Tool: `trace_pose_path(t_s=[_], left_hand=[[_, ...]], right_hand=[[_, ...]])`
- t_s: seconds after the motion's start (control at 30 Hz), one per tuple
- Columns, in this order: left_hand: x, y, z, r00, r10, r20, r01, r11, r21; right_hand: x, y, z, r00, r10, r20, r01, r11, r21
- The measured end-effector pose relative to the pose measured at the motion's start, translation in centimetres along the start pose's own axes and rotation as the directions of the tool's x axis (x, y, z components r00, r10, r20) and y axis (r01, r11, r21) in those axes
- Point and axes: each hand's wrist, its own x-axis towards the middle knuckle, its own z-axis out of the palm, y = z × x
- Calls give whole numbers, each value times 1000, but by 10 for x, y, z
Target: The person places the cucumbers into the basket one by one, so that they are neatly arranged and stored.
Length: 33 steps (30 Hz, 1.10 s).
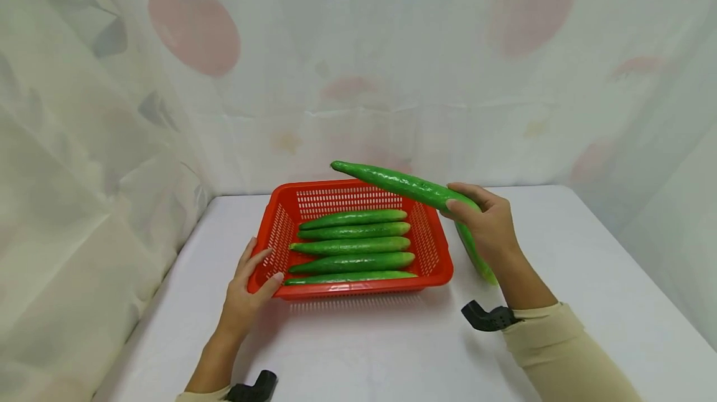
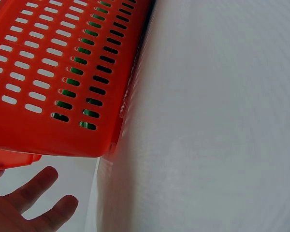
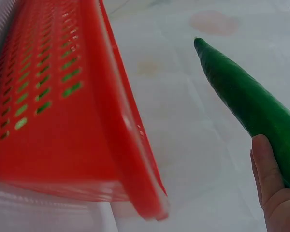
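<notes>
My right hand (image 1: 488, 221) grips a long green cucumber (image 1: 400, 183) near its thick end, thumb on the near side. The cucumber is raised over the back right of a red plastic basket (image 1: 358, 290), its thin tip pointing left. My left hand (image 1: 246, 287) holds the basket's front left corner, thumb and index finger over the rim; two of its other fingers (image 2: 36, 188) reach past the outside. Several cucumbers (image 1: 353, 246) lie side by side in the basket. Another cucumber (image 1: 475, 252) lies on the table right of it, partly hidden by my right hand.
The basket stands on a white-covered table (image 1: 358, 352). A pale curtain with faded red prints (image 1: 358, 78) hangs behind the table's far edge, and more sheeting (image 1: 73, 203) hangs along the left side.
</notes>
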Motion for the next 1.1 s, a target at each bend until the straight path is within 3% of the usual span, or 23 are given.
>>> trace_pose_path(t_s=[0.13,0.47,1.1], left_hand=[[0,-1,1,1000,2,2,-2,1000,-6],[1,-1,3,1000,8,6,-8,1000,-20],[-1,1,4,1000,6,7,-6,1000,-7]], right_hand=[[1,6,9,999,8,53,-7,1000,-23],[4,13,27,992,30,125,-40,996,84],[8,29,57,960,124,251,-122,992,-23]])
